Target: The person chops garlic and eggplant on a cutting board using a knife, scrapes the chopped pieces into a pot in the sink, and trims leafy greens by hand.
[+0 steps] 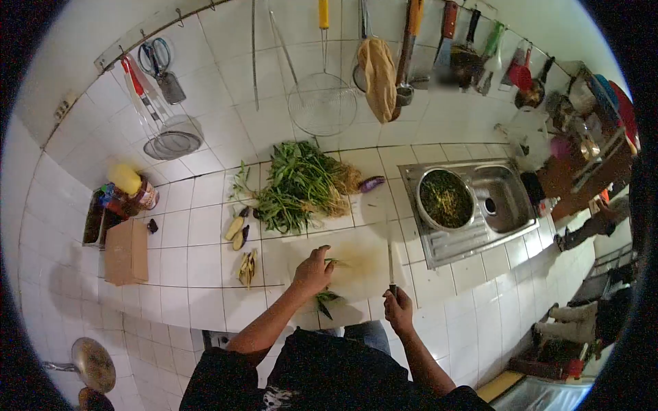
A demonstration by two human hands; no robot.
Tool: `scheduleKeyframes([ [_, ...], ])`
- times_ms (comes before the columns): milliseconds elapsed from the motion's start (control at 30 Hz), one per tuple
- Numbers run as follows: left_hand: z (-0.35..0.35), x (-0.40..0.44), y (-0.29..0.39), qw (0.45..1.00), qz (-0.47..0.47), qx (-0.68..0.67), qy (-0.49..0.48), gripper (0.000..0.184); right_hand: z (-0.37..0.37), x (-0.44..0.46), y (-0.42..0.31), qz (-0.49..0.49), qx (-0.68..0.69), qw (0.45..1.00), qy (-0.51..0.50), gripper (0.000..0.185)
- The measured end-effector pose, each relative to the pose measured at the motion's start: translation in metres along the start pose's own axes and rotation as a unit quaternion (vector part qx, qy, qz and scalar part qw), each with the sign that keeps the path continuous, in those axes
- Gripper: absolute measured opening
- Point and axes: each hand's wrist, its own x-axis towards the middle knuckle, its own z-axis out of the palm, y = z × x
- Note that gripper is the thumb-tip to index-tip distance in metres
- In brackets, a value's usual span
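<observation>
My right hand [397, 308] is closed round the dark handle of a knife [391, 264], its blade pointing away from me along the right side of a white cutting board [370, 284]. On the board, my left hand [315, 272] has its fingers curled about a small piece of green stem [336, 261]. A few loose green leaves [327, 299] lie just below that hand. Beyond the board is a big heap of leafy greens with roots [295, 185]. Pale and purple eggplant pieces [237, 229] and a bundle of yellowish pods [247, 268] lie to the left.
A pot of chopped greens [445, 198] stands on the drainboard of a steel sink [507, 188]. A purple eggplant [371, 183] lies by the roots. A cardboard box [127, 252] sits at the left. Strainers [322, 103] and other utensils hang on the tiled wall. People's legs [569, 322] show at right.
</observation>
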Motion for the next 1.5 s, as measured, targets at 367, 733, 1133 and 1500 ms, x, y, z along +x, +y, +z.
scheduleKeyframes([
  [367,0.045,-0.007,-0.036,0.991,0.044,0.015,0.123,0.016,0.048,-0.050,0.017,-0.027,-0.440,0.897,-0.016,0.042],
  [733,0.034,-0.004,-0.032,0.994,0.051,0.033,0.093,0.010,0.048,-0.023,0.047,-0.034,-0.474,0.878,-0.053,0.048],
  [1133,0.004,0.019,-0.038,0.997,-0.020,-0.025,0.075,0.033,0.042,-0.049,0.032,0.048,-0.250,0.967,-0.029,0.037],
  [1500,0.037,0.033,-0.017,0.991,0.122,0.045,-0.021,0.017,0.022,-0.042,0.037,0.009,-0.329,0.944,0.030,0.043],
])
